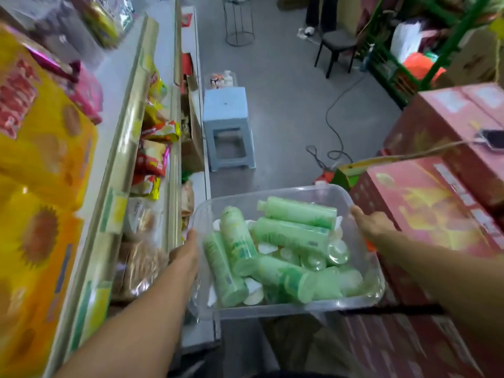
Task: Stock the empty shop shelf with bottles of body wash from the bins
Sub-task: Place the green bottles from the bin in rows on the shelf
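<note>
A clear plastic bin hangs in front of me above the aisle floor, carried between both hands. Inside it lie several pale green body wash bottles with white caps, heaped on their sides. My left hand grips the bin's left rim, fingers hidden behind the wall. At the right rim my right hand holds on, thumb over the edge. Shop shelves run along my left, full of snack packets; no bare shelf shows clearly.
A pale blue plastic stool stands on the grey floor ahead, a second small clear bin behind it. Stacked red cartons crowd the right, with a phone on top. A cable trails across the floor; a dark chair stands further back.
</note>
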`<state>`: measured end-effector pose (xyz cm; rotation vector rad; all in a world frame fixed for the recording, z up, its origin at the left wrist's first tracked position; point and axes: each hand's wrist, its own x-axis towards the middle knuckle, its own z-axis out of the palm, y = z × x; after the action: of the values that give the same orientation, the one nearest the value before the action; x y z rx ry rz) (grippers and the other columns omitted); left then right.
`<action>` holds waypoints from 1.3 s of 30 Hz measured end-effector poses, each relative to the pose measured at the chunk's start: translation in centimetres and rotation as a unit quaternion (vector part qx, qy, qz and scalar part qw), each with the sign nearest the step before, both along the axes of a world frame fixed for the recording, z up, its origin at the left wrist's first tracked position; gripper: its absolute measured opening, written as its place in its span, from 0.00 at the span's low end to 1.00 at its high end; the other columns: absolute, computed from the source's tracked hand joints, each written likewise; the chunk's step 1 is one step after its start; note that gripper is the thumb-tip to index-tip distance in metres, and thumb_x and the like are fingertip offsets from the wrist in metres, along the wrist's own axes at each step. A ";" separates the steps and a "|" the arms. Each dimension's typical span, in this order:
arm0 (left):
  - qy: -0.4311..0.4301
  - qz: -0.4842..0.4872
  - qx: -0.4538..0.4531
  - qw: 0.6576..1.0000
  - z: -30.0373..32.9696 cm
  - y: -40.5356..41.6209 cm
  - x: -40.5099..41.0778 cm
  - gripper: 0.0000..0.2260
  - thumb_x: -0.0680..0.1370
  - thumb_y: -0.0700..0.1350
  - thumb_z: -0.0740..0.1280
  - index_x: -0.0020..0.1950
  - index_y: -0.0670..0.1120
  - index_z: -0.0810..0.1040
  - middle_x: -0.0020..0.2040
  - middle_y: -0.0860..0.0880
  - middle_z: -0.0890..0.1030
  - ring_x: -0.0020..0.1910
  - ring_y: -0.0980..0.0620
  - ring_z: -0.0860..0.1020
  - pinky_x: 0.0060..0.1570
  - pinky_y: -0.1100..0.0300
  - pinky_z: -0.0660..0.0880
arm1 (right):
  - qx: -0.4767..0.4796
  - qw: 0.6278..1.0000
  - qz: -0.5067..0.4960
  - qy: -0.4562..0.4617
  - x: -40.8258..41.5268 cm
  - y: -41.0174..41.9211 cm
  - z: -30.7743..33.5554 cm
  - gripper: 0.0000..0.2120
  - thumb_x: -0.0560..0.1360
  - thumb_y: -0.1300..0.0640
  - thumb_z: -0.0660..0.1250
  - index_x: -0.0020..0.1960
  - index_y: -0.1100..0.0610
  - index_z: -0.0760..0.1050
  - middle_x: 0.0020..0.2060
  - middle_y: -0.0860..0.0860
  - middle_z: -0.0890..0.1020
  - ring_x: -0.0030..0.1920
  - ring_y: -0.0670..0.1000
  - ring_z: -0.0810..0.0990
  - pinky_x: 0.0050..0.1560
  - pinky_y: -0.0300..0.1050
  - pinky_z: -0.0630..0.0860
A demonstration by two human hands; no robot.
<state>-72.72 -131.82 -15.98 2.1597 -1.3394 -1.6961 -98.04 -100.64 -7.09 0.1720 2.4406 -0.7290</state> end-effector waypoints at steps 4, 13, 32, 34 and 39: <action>-0.006 0.031 -0.004 1.000 2.3 -5.0 -7.4 0.37 0.66 0.75 0.64 0.48 0.39 0.74 0.52 0.39 0.79 0.48 0.41 0.80 0.55 0.45 0.77 | -0.016 0.999 0.034 -0.014 -8.6 -7.1 -0.6 0.35 0.77 0.36 0.56 0.55 0.70 0.77 0.54 0.67 0.78 0.52 0.63 0.78 0.50 0.50 0.74; 0.029 0.084 0.008 0.996 3.4 -17.7 -22.6 0.42 0.66 0.73 0.66 0.65 0.39 0.73 0.61 0.38 0.78 0.55 0.36 0.78 0.56 0.42 0.77 | 0.003 0.999 0.049 0.009 -26.8 -23.3 1.4 0.38 0.77 0.35 0.57 0.64 0.70 0.71 0.59 0.66 0.76 0.56 0.65 0.78 0.46 0.47 0.70; 0.119 0.272 0.077 0.952 1.0 -41.7 -45.5 0.33 0.72 0.66 0.63 0.64 0.42 0.78 0.62 0.38 0.79 0.58 0.38 0.79 0.53 0.46 0.76 | 0.027 0.967 0.251 -0.003 -56.5 -62.7 -0.2 0.29 0.78 0.36 0.58 0.39 0.64 0.75 0.38 0.59 0.78 0.34 0.57 0.77 0.37 0.45 0.72; 0.110 0.311 0.058 0.942 0.2 -42.9 -46.2 0.30 0.66 0.67 0.64 0.53 0.44 0.81 0.55 0.39 0.83 0.47 0.42 0.81 0.43 0.51 0.78 | 0.033 0.956 0.291 -0.008 -58.3 -66.5 -0.8 0.29 0.78 0.37 0.57 0.37 0.63 0.74 0.36 0.59 0.77 0.31 0.55 0.75 0.31 0.43 0.69; 0.061 0.390 0.050 0.917 -3.1 -44.4 -48.3 0.36 0.64 0.72 0.64 0.60 0.46 0.80 0.59 0.39 0.81 0.53 0.39 0.81 0.54 0.41 0.79 | 0.050 0.919 0.390 -0.036 -62.3 -76.1 -3.4 0.30 0.78 0.37 0.56 0.40 0.64 0.76 0.36 0.59 0.77 0.32 0.56 0.75 0.36 0.45 0.71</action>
<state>-120.98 -176.26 -19.04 2.1455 -0.2613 -1.5181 -160.31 -176.72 -10.48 -0.6893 2.1945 -0.2278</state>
